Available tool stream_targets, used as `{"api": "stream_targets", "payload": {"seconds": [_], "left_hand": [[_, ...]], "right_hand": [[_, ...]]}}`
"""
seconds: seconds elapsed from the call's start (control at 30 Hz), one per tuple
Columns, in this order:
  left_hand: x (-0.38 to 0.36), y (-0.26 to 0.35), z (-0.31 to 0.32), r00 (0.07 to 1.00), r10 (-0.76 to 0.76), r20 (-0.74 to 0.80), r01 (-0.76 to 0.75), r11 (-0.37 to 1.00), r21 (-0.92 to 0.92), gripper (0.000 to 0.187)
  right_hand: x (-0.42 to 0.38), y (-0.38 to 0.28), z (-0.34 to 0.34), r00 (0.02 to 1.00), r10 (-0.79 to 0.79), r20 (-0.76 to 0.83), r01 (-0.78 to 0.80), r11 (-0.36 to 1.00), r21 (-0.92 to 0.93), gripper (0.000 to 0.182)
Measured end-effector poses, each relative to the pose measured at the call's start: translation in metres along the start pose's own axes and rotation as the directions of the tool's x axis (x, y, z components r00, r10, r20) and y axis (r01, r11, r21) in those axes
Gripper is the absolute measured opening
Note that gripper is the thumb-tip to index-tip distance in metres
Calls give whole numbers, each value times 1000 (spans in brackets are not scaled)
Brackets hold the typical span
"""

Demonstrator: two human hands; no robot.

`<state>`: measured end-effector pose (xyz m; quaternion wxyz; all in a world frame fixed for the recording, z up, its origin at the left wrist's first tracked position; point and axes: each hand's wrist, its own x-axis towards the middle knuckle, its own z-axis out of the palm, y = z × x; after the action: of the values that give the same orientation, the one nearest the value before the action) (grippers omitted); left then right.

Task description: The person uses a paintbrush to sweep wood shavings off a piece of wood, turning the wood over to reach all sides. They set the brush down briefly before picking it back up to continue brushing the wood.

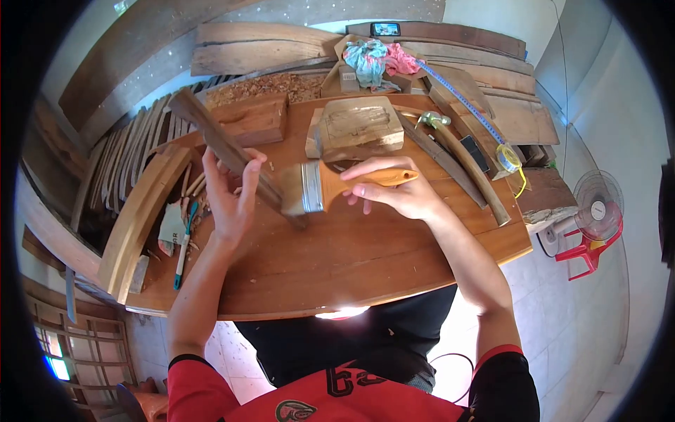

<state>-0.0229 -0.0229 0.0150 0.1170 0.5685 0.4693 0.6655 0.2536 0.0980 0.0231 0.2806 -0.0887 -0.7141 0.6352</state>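
A dark strip of wood [204, 126] slants over the table, its upper end to the left, and my left hand [233, 190] is closed around its middle. In my right hand [394, 188] is a wide paintbrush [329, 184] with an orange wooden handle and a metal band. Its bristles point left and overlap the lower part of the strip in this view. Beyond the brush stands a pale carved wood block [358, 126] on the brown table [337, 271].
Left lie curved wood pieces [144, 218] and a teal-and-white toothbrush-like tool [184, 246]. On the right are a hammer [434, 119], a phone [473, 152], long wood strips and a tape measure [508, 158]. Rags [369, 62] lie at the back; a fan [598, 207] stands beyond the table.
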Motion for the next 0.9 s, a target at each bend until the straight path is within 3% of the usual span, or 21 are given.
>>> {"api": "stream_targets", "payload": {"seconds": [0.13, 0.2, 0.27, 0.37, 0.5, 0.57, 0.67, 0.9], "left_hand": [[-4, 9, 11, 999, 44, -30, -42, 996, 78, 50], [-9, 12, 13, 997, 59, -54, -50, 986, 158, 51], [-12, 10, 14, 997, 61, -54, -53, 990, 127, 56], [-12, 12, 20, 990, 71, -118, -63, 996, 68, 67], [-7, 17, 20, 982, 82, -168, -74, 996, 51, 78], [-7, 15, 18, 986, 60, -155, -50, 996, 67, 79], [-6, 16, 18, 988, 23, -155, -14, 998, 56, 79], [-5, 19, 19, 993, 37, -114, -38, 999, -7, 74]], "right_hand": [[-1, 4, 10, 992, -110, -66, 118, 984, 131, 34], [0, 7, 8, 992, -114, -60, 124, 975, 184, 32], [0, 7, 7, 993, -112, -45, 119, 971, 209, 29], [-2, 9, 4, 1000, -16, 27, 12, 992, 124, 23], [-2, 5, 4, 994, 108, 7, -108, 992, -61, 17], [-2, 4, -4, 985, 168, 51, -160, 978, -132, 16], [-4, 3, -4, 967, 254, -4, -250, 951, -180, 15], [-3, 2, -1, 979, 202, -4, -199, 962, -186, 17]]}}
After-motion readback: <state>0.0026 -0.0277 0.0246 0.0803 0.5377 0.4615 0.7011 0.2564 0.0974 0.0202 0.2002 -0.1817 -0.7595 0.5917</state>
